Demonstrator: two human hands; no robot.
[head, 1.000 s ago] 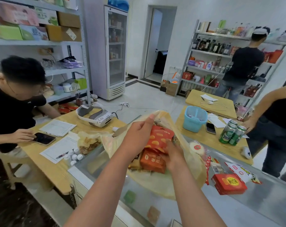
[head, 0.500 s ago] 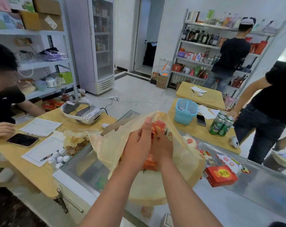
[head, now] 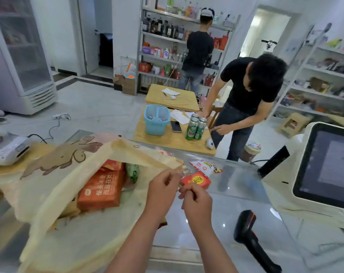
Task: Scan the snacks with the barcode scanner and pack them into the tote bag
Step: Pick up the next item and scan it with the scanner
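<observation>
While the cream fabric tote bag [head: 59, 174] with its brown printed figure lay slumped on its side on the glass worktop [head: 236, 196], its mouth gaped toward the person. That left the packed goods in plain sight and the opening easy to feed. Inside it lay a large orange cardboard snack box [head: 101, 191], with a green wrapped packet [head: 132, 171] tucked just beside it.

The left hand [head: 162, 191] had its fingers curled at the bag's near rim and appeared to pinch the cloth there, probably so that the mouth would not fall closed. The right hand [head: 196, 203] hovered just beside it with finger and thumb drawn together. Whether it pinched anything could not be told.

Two snacks lay outside the bag, on the glass just beyond the hands. One was a small red rectangular box with a round yellow label [head: 196, 180], and past it lay a white-and-red foil packet [head: 205, 166]. The packing therefore looked well advanced but not finished.

The black handheld barcode scanner [head: 247, 231] lay flat on the worktop to the right, apart from both hands but on the right hand's side. The white checkout terminal with a dark screen [head: 324, 168] stood farther right. The red box seemed the likely next item. Scanning it would call for one hand to take the box and the other the scanner, so the bag's rim would probably have to be let go.
</observation>
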